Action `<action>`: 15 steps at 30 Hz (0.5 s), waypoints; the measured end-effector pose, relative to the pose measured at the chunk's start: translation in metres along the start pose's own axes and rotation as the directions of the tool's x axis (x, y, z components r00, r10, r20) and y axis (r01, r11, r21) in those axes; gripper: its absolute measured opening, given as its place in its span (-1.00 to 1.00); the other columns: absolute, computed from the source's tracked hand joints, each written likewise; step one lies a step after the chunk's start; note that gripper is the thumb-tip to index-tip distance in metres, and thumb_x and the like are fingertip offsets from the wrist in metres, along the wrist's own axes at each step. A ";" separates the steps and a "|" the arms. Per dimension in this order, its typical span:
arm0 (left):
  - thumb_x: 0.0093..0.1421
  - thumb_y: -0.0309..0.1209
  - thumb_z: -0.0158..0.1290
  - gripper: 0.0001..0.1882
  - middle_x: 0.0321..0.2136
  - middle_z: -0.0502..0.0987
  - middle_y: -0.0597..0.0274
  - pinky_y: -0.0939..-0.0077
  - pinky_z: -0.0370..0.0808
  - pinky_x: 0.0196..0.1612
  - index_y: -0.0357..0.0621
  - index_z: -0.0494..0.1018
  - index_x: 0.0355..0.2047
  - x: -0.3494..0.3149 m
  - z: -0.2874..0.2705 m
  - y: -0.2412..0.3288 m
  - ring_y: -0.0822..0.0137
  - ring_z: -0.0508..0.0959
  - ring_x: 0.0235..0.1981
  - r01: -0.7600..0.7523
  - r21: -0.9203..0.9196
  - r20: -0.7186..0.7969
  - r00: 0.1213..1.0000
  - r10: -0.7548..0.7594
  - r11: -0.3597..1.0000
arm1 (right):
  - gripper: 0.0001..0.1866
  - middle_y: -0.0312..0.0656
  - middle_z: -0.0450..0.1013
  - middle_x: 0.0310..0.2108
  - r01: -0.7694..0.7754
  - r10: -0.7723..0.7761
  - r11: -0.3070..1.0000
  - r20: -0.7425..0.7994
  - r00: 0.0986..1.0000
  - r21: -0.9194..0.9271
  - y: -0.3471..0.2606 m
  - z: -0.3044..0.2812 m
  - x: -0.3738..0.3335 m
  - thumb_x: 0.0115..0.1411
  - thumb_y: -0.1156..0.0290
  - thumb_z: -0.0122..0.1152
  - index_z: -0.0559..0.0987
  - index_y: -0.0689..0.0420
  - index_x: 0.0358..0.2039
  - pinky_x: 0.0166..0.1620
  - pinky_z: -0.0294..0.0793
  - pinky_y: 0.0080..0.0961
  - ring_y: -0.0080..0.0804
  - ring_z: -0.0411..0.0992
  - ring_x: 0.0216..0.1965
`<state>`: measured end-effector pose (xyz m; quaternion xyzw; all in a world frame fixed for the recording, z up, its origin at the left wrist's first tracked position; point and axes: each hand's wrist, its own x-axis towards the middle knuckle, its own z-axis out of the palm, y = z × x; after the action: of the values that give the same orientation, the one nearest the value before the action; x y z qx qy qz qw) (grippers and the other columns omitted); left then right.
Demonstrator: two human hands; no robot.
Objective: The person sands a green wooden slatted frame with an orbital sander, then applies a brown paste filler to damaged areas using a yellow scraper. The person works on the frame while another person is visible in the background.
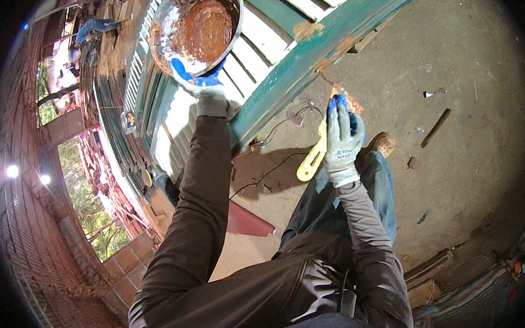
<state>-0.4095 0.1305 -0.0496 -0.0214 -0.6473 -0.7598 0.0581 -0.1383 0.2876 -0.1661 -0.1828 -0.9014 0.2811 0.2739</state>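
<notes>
Biggest from where I stand is the floor (474,193), brown and dusty, spreading out to the right of the right hand (343,135). Next is the shutter (346,35), white slats in a green frame, slanting from beside the left hand (204,91) to well beyond the right one, with brown smears (308,30) on the frame ahead of the right hand. A stack of frames (114,111) fills the space to the left of the left hand, and well past it, farther up that side, there's a person in blue (97,27). Nearer the body than either hand, between the forearms, a dark red sheet (244,221) pokes out. Then the metal bowl (164,25), over the slats just beyond the left hand, which is gloved and cupped against its underside, bearing it, with reddish-brown paste (204,30) inside. The right hand, gloved too, is closed around a yellow knife (312,159): handle slanting back to the left, paste-daubed blade past the fingertips, near the frame's edge; I can't tell whether they touch. A tan shoe (385,144) stands just right of that hand, a wooden stick (435,128) lies farther right, and a thin cable (255,184) trails to its left.
</notes>
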 end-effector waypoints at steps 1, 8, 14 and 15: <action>0.23 0.27 -0.06 -0.13 0.35 0.18 0.04 -0.26 0.58 -0.03 0.16 0.05 0.42 0.002 -0.003 -0.007 -0.15 0.35 0.25 0.013 -0.016 -0.015 1.000 -0.013 1.000 | -0.46 -0.15 0.40 0.26 0.003 -0.003 1.000 -0.006 1.000 0.000 -0.001 -0.009 0.006 0.16 0.46 0.13 0.49 0.12 0.21 0.14 0.35 -0.28 -0.15 0.38 0.11; 0.27 0.26 -0.10 -0.14 0.34 0.20 0.07 -0.18 0.59 0.01 0.10 0.03 0.42 -0.007 0.006 -0.005 -0.07 0.35 0.27 0.016 0.012 0.034 0.999 -0.016 1.000 | -0.44 -0.24 0.37 0.29 0.065 -0.059 0.986 0.043 0.997 -0.155 -0.032 -0.044 0.048 0.18 0.38 0.16 0.47 0.04 0.24 0.11 0.30 -0.28 -0.17 0.32 0.12; 0.34 0.18 -0.11 -0.20 0.32 0.21 0.06 -0.15 0.58 0.05 0.01 0.03 0.42 -0.007 -0.001 -0.006 -0.04 0.36 0.26 -0.008 -0.032 0.076 0.997 0.010 0.999 | -0.41 -0.21 0.37 0.27 0.073 -0.039 0.986 0.221 0.975 -0.151 -0.051 -0.070 0.058 0.17 0.36 0.14 0.43 0.06 0.26 0.07 0.32 -0.23 -0.17 0.34 0.12; 0.35 0.16 -0.11 -0.20 0.32 0.21 0.06 -0.15 0.58 0.05 0.00 0.03 0.42 -0.008 0.001 -0.005 -0.04 0.37 0.26 -0.009 -0.038 0.070 0.997 0.011 0.999 | -0.41 -0.19 0.36 0.28 0.068 -0.040 0.991 0.223 0.974 -0.119 -0.051 -0.073 0.058 0.17 0.34 0.13 0.42 0.06 0.26 0.05 0.33 -0.21 -0.17 0.34 0.12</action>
<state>-0.4026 0.1332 -0.0556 -0.0525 -0.6345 -0.7702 0.0386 -0.1488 0.3060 -0.0619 -0.1430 -0.9467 0.2348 0.1680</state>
